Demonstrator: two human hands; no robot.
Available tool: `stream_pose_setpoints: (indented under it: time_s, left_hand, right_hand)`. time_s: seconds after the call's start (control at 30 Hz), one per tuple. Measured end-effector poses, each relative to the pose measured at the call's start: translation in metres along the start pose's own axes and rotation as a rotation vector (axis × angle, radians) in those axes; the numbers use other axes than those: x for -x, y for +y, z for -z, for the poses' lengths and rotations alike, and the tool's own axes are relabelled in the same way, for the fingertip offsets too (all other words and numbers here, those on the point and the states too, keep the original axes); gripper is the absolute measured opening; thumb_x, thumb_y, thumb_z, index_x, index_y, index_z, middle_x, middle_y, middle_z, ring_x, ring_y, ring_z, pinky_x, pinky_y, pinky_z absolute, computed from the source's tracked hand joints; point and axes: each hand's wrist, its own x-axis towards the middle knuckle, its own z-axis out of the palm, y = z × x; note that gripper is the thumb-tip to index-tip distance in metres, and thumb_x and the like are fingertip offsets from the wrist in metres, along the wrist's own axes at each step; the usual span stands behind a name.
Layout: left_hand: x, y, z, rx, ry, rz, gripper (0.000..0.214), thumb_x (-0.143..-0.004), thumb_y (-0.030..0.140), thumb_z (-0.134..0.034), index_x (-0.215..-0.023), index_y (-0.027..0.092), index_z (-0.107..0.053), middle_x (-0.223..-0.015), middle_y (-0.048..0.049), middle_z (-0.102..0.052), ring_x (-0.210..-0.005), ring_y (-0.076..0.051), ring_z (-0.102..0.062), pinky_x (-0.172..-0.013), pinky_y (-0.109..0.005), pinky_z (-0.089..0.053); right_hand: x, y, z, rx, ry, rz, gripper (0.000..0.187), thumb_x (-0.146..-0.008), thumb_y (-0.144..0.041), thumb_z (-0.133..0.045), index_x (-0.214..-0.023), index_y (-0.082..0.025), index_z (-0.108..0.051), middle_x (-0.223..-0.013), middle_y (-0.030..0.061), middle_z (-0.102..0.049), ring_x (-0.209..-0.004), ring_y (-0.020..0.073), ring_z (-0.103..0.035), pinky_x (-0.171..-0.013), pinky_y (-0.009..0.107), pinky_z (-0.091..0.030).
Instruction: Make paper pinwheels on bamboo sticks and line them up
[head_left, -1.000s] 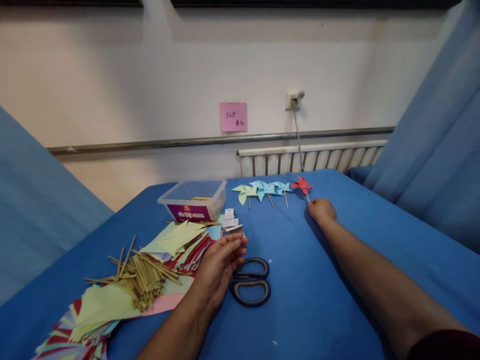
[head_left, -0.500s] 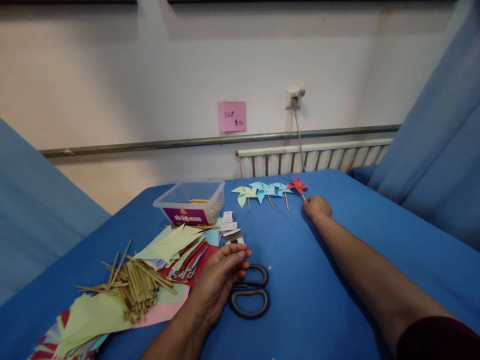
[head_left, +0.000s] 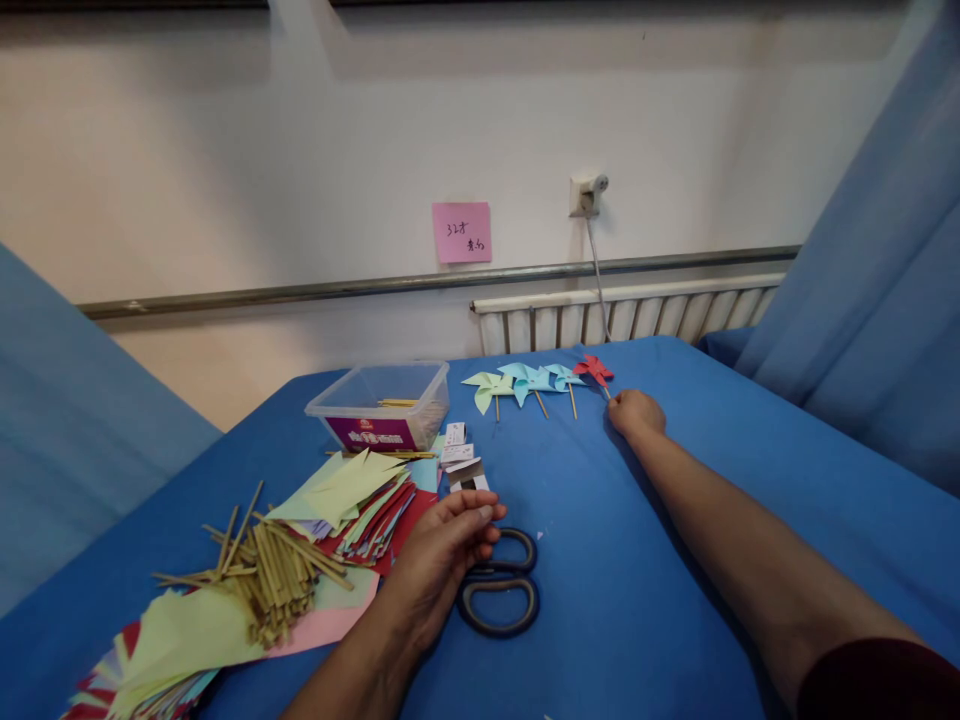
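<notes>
At the table's far side, my right hand (head_left: pixel 637 412) is closed round the stick of a red paper pinwheel (head_left: pixel 595 370). This pinwheel is the rightmost in a row, touching or nearly touching a small light-blue pinwheel (head_left: pixel 564 377). A larger blue pinwheel (head_left: pixel 531 381) and a pale green pinwheel (head_left: pixel 489 388) lie further left, sticks toward me. My left hand (head_left: pixel 450 545) hovers with loosely curled fingers, nothing visible in it. It covers part of the black-handled scissors (head_left: pixel 499 605); their blades are hidden.
Left of my left hand lie stacked coloured paper pieces (head_left: pixel 352 500) and a heap of short sticks (head_left: pixel 277 570). Behind them stands a clear plastic box (head_left: pixel 375 410) with sticks inside. Small white boxes (head_left: pixel 457 453) sit beside it. A radiator (head_left: pixel 630 310) runs along the wall.
Hardly anything differs. Both hands keep their places, with the right one still on the red pinwheel's stick; the view has shifted very slightly.
</notes>
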Motion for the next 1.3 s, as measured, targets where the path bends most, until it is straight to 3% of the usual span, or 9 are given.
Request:
stream_pose_setpoints:
  time_s: [0.3,0.57,0.67,0.73,0.9,0.97,1.07,1.2,1.3]
  left_hand:
    - [-0.003,-0.001,0.0,-0.031,-0.018,0.024,0.023,-0.073,0.017,-0.075,-0.095,0.013,-0.067,-0.09,-0.008,-0.071,-0.063,-0.009,-0.06,-0.056,-0.019,-0.047]
    - [-0.002,-0.006,-0.003,-0.086,-0.026,-0.011,0.024,-0.072,0.019,-0.074,-0.093,0.013,-0.065,-0.089,-0.0079,-0.072,-0.063,-0.009,-0.061,-0.056,-0.019,-0.046]
    - [-0.001,-0.009,-0.005,-0.129,-0.015,-0.039,0.023,-0.07,0.019,-0.073,-0.09,0.013,-0.065,-0.086,-0.0076,-0.072,-0.062,-0.009,-0.061,-0.056,-0.02,-0.045]
    - [-0.001,-0.01,-0.006,-0.16,-0.007,-0.081,0.023,-0.067,0.02,-0.073,-0.088,0.014,-0.065,-0.083,-0.0066,-0.072,-0.061,-0.01,-0.06,-0.056,-0.02,-0.043]
    - [-0.004,-0.013,-0.004,-0.217,0.021,-0.25,0.015,-0.064,0.022,-0.07,-0.076,0.015,-0.065,-0.066,-0.0004,-0.066,-0.053,-0.008,-0.053,-0.054,-0.021,-0.039]
    - [-0.008,-0.014,-0.003,-0.24,0.069,-0.328,0.01,-0.064,0.022,-0.069,-0.068,0.016,-0.061,-0.058,0.0032,-0.058,-0.052,-0.009,-0.051,-0.054,-0.021,-0.038]
    - [-0.011,-0.014,0.0,-0.356,0.138,-0.437,0.007,-0.067,0.021,-0.066,-0.067,0.017,-0.06,-0.062,0.0022,-0.06,-0.057,-0.011,-0.054,-0.057,-0.023,-0.041]
    - [-0.006,0.0,0.013,-0.704,0.281,-0.653,0.008,-0.078,0.025,-0.06,-0.077,0.019,-0.066,-0.073,-0.0013,-0.068,-0.067,-0.015,-0.061,-0.066,-0.027,-0.046]
    - [0.001,0.02,0.034,-1.019,0.589,-0.818,0.019,-0.082,0.027,-0.06,-0.097,0.021,-0.069,-0.101,-0.0065,-0.072,-0.098,-0.022,-0.063,-0.09,-0.034,-0.045]
  right_hand:
    - [0.002,0.002,-0.003,0.003,0.038,0.047,0.034,-0.092,-0.038,-0.05,-0.102,-0.018,-0.075,-0.103,0.0169,-0.074,-0.097,0.027,-0.069,-0.078,0.032,-0.048]
    - [0.024,0.0,0.011,-0.069,0.2,0.129,0.037,-0.094,-0.031,-0.04,-0.107,-0.012,-0.07,-0.108,0.0197,-0.07,-0.097,0.0275,-0.066,-0.08,0.035,-0.047]
    - [0.056,-0.013,0.011,-0.159,0.244,0.236,0.034,-0.092,-0.029,-0.041,-0.106,-0.016,-0.068,-0.111,0.0151,-0.068,-0.098,0.0258,-0.064,-0.083,0.036,-0.047]
    - [0.092,-0.027,0.007,-0.386,0.285,0.408,0.029,-0.087,-0.029,-0.046,-0.099,-0.015,-0.069,-0.102,0.0133,-0.069,-0.089,0.0249,-0.064,-0.081,0.036,-0.048]
    - [0.206,-0.071,-0.003,-0.875,-0.064,0.561,0.024,-0.084,-0.034,-0.053,-0.095,-0.019,-0.068,-0.092,0.0072,-0.071,-0.077,0.0203,-0.065,-0.072,0.032,-0.05]
    - [0.237,-0.083,-0.004,-0.974,-0.194,0.509,0.025,-0.084,-0.035,-0.054,-0.099,-0.019,-0.067,-0.087,0.0059,-0.071,-0.072,0.0193,-0.065,-0.067,0.03,-0.05]
    - [0.25,-0.091,-0.003,-1.024,-0.187,0.421,0.028,-0.085,-0.036,-0.053,-0.102,-0.018,-0.066,-0.076,0.0041,-0.069,-0.064,0.0182,-0.062,-0.059,0.028,-0.047]
    - [0.228,-0.08,-0.009,-0.954,-0.107,0.592,0.024,-0.082,-0.033,-0.054,-0.093,-0.019,-0.07,-0.088,0.006,-0.07,-0.07,0.0178,-0.062,-0.065,0.029,-0.047]
    - [0.208,-0.068,-0.018,-0.932,-0.22,0.512,0.027,-0.081,-0.037,-0.054,-0.093,-0.019,-0.07,-0.066,0.0013,-0.064,-0.055,0.0157,-0.055,-0.054,0.027,-0.042]
